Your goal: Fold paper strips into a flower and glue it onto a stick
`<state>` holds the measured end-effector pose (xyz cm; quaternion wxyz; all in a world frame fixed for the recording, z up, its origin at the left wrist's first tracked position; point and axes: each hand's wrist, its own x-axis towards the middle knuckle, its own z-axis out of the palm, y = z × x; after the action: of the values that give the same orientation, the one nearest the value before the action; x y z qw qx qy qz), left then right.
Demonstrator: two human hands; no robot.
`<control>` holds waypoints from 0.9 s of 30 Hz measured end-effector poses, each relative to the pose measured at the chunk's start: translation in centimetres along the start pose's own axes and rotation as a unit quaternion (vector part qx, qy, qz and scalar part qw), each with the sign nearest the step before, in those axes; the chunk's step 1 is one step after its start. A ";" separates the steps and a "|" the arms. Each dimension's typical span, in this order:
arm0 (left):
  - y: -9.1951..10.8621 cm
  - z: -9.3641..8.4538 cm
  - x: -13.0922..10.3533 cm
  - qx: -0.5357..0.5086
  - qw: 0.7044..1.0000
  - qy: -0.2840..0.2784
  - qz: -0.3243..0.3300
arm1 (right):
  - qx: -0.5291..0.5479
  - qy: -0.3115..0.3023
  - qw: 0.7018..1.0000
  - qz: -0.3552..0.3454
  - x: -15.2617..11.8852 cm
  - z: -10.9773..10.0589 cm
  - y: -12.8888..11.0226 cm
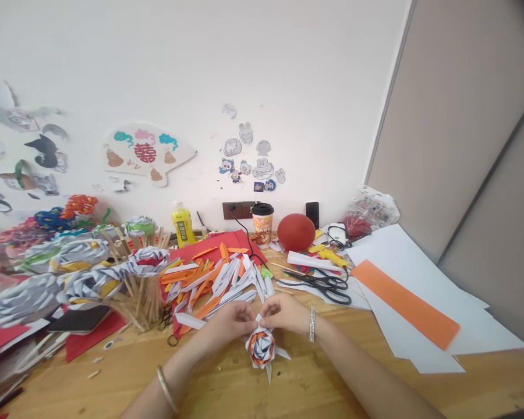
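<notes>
Wooden worktop [216,387] below, my left hand [230,322] and right hand [286,313] pinch the far edge of the paper flower [261,348]; I should press softly so it won't crumple.

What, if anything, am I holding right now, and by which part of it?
An orange-and-white paper flower, held at its far edge by the left hand and the right hand.

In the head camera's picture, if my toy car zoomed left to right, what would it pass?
Orange flower bunch → gold bracelet → left hand → orange-and-white paper flower → silver bracelet → orange paper strip.
</notes>
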<state>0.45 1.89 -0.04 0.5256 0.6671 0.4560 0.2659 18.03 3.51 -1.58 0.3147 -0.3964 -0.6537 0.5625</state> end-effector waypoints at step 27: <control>0.6 0.6 -0.6 0.169 0.978 0.094 0.083 | -0.096 0.035 0.993 -0.062 -0.4 0.6 -0.2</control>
<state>0.86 1.08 0.37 0.3358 0.7541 0.4846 0.2893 17.65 2.87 -1.49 0.3326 -0.4029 -0.7165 0.4622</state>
